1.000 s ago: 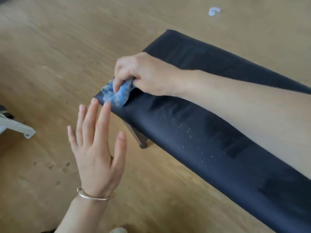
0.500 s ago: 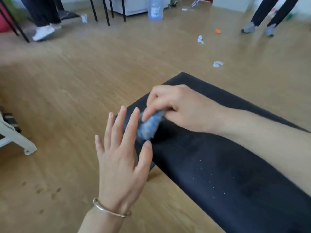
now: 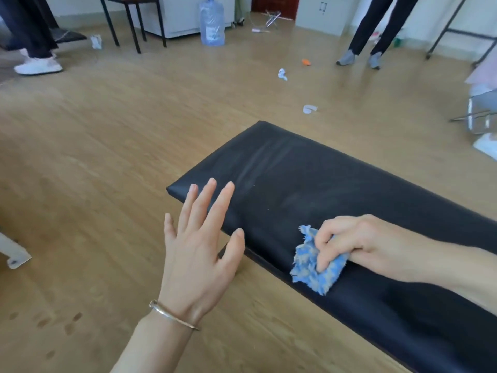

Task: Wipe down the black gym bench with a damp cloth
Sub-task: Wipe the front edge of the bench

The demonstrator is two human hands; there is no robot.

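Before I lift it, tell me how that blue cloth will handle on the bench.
The cloth is probably floppy: it bunches under the curled fingers of the right hand. It looks light, a small fuzzy rag with frayed edges. Pushed along the bench, it should slide easily, since the black cover looks smooth.

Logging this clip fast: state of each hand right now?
Left hand: open, fingers spread, holding nothing.
Right hand: grips the blue cloth against the black bench.
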